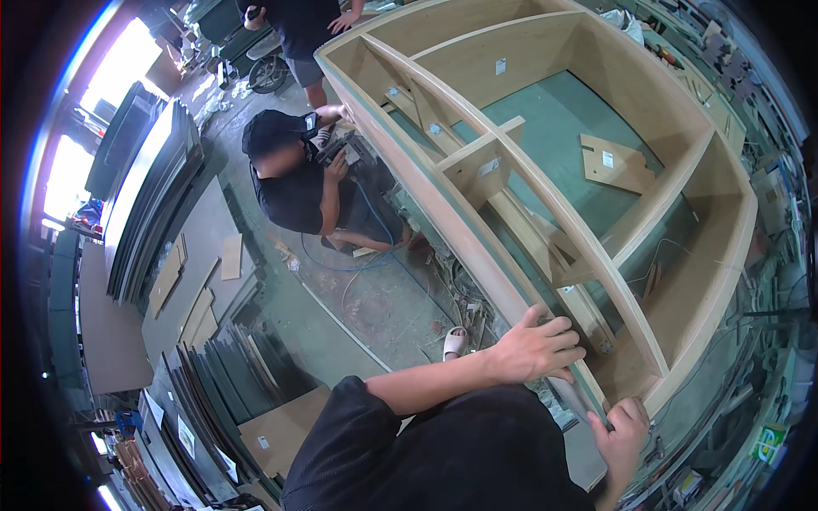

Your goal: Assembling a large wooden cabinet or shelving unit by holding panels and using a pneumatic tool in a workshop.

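A large wooden cabinet frame (477, 119), divided into open compartments, fills the upper right and runs down toward me. My left hand (537, 345) wraps over the top edge of its near long side panel, fingers on the inner side. At the near corner, my right hand (622, 430) is closed on the same frame, thumb on the panel's edge. Along this edge runs a thin greenish strip (588, 385). On the left side of the frame a crouching co-worker (290, 187) holds a dark hand tool (331, 153) against the panel; a blue hose (379, 247) trails below.
A second person (307, 43) stands at the far end. A notched wooden board (615, 163) lies inside the largest compartment. Stacked dark panels (153, 187) and leaning boards (230, 375) line the left. Scraps litter the floor beside the frame, near a light shoe (456, 341).
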Tool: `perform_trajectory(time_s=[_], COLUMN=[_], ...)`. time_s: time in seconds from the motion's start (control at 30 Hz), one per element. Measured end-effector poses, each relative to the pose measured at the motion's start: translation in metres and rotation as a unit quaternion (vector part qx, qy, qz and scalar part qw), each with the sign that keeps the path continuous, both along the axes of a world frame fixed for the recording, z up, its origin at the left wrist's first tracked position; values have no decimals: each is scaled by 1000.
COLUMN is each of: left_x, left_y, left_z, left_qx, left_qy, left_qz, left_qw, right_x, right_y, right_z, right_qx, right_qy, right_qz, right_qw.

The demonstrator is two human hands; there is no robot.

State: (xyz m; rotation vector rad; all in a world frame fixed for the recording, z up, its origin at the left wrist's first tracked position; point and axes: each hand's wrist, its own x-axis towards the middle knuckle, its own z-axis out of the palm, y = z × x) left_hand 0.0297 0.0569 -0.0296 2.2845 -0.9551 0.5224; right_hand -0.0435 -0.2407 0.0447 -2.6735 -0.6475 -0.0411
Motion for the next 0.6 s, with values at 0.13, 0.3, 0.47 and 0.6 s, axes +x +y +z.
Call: perform_trajectory(time_s=[0.13,0.3,0.47,0.6], left_x=[1,1,0,0], left_y=[-1,-1,-1,-1], left_z=[4,5,3,2], left_qx=[-16,-19,-13,-13], left_qy=[-9,-15,-16,-10], left_qz=[8,12,14,11], left_qw=[1000,1000,1000,1000], right_x=[0,-1,0,0], right_y=[1,0,1,1], right_z=[1,-1,1,0], right_qx=[-3,3,-1,-1], right_qy=[-1,0,2,1], right_qz=[1,-6,-5,-8], right_qw=[1000,1000,1000,1000])
